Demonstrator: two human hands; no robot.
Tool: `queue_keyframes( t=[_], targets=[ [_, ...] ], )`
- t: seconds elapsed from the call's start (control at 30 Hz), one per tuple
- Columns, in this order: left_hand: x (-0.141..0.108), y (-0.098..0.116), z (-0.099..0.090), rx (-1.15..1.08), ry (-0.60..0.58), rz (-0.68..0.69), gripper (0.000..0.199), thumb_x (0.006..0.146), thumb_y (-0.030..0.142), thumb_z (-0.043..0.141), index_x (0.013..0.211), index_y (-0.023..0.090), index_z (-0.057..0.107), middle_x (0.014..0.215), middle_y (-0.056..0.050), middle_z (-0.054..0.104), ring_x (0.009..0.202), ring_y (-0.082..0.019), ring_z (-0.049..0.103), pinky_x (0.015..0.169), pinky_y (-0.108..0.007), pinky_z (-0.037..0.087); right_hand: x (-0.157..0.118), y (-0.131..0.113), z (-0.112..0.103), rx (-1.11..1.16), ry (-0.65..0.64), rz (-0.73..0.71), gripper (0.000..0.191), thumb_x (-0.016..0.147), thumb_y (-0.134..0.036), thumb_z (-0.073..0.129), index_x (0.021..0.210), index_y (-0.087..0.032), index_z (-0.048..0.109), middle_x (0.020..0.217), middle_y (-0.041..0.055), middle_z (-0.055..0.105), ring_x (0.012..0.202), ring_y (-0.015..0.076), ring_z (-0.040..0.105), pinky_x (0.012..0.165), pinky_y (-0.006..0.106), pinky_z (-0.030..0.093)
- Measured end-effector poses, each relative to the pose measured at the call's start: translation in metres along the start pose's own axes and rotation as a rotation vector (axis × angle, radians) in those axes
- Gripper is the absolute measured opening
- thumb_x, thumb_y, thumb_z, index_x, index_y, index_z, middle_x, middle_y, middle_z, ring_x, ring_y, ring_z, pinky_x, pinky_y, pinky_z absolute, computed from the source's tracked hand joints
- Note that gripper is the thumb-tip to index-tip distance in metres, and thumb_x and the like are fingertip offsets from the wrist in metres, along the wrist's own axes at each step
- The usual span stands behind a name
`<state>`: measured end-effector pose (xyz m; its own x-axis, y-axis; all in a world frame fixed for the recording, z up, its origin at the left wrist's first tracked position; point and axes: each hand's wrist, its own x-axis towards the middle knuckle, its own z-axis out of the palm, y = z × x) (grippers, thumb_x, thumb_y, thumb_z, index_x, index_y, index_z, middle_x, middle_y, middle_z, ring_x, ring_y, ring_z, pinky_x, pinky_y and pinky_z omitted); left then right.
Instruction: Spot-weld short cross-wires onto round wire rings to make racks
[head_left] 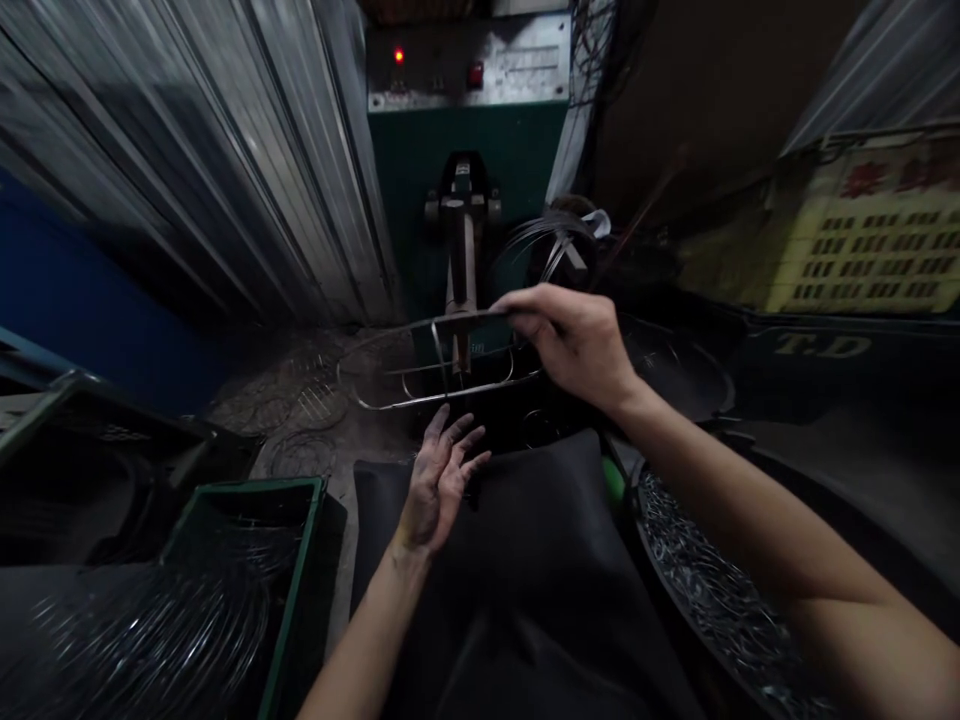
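Observation:
A metal wire frame [405, 402], with a wide outer ring and bent inner loops, is held level in front of a green spot-welding-type machine [409, 160]. My right hand [574, 340] is closed in a pinch on the frame's upper right edge. Below the frame, my left hand [446, 470] is palm up with its fingers spread, holding nothing; the fingertips are close to the lower wire, and contact is hard to judge. The machine's electrode arm [460, 250] reaches down at the frame's middle. Dark smudges mark my left fingers.
A green crate [300, 560] of curved wires stands at lower left. At lower right a dark tub [649, 540] holds many small metal pieces. A yellow crate [862, 240] is at right. Dark sheeting [525, 560] covers my lap. Wire rings [300, 450] lie on the floor.

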<state>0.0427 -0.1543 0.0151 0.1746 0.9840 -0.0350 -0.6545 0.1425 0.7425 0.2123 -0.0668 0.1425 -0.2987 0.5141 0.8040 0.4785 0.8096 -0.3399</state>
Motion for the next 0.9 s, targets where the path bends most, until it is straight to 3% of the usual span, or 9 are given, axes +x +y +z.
queue_keyframes(
  t=[0.13,0.27,0.37,0.47,0.57,0.63,0.73,0.8,0.9],
  targets=[
    [0.017,-0.003,0.008,-0.120,-0.027,0.006,0.051,0.087,0.042,0.047,0.133,0.025,0.034,0.134,-0.011,0.043,0.121,-0.024,0.045,0.098,-0.045,0.040,-0.029,-0.010,0.004,-0.148,0.043,-0.122,0.025,0.091,-0.023,0.040,0.097,-0.021,0.064,0.071,0.0008,0.060,0.061,0.0096,0.053,0.058,0.023,0.042],
    [0.034,-0.005,0.009,-0.229,-0.027,0.064,0.045,0.089,0.042,0.043,0.131,0.028,0.036,0.133,-0.009,0.045,0.117,-0.022,0.049,0.095,-0.042,0.043,-0.068,-0.029,0.023,-0.224,-0.026,-0.496,0.015,0.085,-0.024,0.053,0.090,-0.028,0.067,0.057,-0.0034,0.054,0.049,0.0079,0.043,0.047,0.025,0.031],
    [0.046,-0.011,-0.001,-0.241,0.029,0.091,0.040,0.088,0.037,0.047,0.127,0.029,0.041,0.125,-0.007,0.053,0.106,-0.019,0.057,0.087,-0.037,0.048,-0.095,-0.044,0.034,-0.239,-0.128,-0.517,0.016,0.082,-0.021,0.057,0.095,-0.026,0.067,0.054,-0.0045,0.051,0.047,0.0070,0.040,0.046,0.025,0.029],
    [0.054,-0.018,-0.019,-0.213,0.090,0.072,0.034,0.085,0.033,0.052,0.116,0.024,0.049,0.110,-0.006,0.062,0.091,-0.018,0.063,0.076,-0.031,0.051,-0.107,-0.043,0.026,-0.114,-0.201,-0.355,0.021,0.086,-0.022,0.052,0.103,-0.023,0.065,0.073,0.0013,0.063,0.063,0.0096,0.054,0.058,0.025,0.041],
    [0.061,-0.019,-0.036,-0.188,0.110,0.016,0.029,0.083,0.036,0.051,0.104,0.016,0.055,0.094,-0.009,0.067,0.078,-0.019,0.065,0.066,-0.028,0.051,-0.106,-0.009,0.011,-0.023,0.074,0.091,0.025,0.089,-0.027,0.044,0.107,-0.023,0.061,0.096,0.0057,0.065,0.088,0.0165,0.059,0.076,0.032,0.047],
    [0.066,-0.017,-0.044,-0.166,0.089,-0.012,0.029,0.082,0.036,0.050,0.098,0.013,0.057,0.085,-0.010,0.068,0.072,-0.018,0.065,0.062,-0.027,0.049,-0.102,0.027,0.011,-0.023,0.266,0.477,0.023,0.087,-0.028,0.048,0.105,-0.023,0.060,0.096,0.0051,0.064,0.088,0.0177,0.060,0.077,0.034,0.049],
    [0.074,-0.012,-0.053,-0.104,0.008,-0.064,0.031,0.082,0.036,0.046,0.097,0.010,0.058,0.082,-0.011,0.067,0.067,-0.018,0.064,0.062,-0.027,0.048,-0.100,0.078,0.032,0.145,0.032,0.747,0.026,0.081,-0.032,0.054,0.103,-0.019,0.061,0.099,0.0057,0.066,0.089,0.0190,0.061,0.080,0.036,0.050],
    [0.077,-0.009,-0.056,-0.061,-0.059,-0.130,0.033,0.083,0.036,0.044,0.099,0.010,0.057,0.082,-0.012,0.067,0.066,-0.018,0.063,0.062,-0.028,0.047,-0.098,0.098,0.051,0.250,-0.104,0.779,0.033,0.080,-0.032,0.055,0.110,-0.020,0.060,0.108,0.0064,0.064,0.094,0.0190,0.060,0.085,0.037,0.048],
    [0.081,-0.003,-0.061,-0.038,-0.126,-0.191,0.034,0.084,0.036,0.042,0.102,0.011,0.055,0.081,-0.012,0.066,0.064,-0.017,0.062,0.060,-0.027,0.046,-0.091,0.111,0.076,0.395,-0.187,0.795,0.045,0.079,-0.035,0.056,0.121,-0.020,0.054,0.113,0.0070,0.062,0.090,0.0181,0.061,0.079,0.034,0.050]
  ],
)
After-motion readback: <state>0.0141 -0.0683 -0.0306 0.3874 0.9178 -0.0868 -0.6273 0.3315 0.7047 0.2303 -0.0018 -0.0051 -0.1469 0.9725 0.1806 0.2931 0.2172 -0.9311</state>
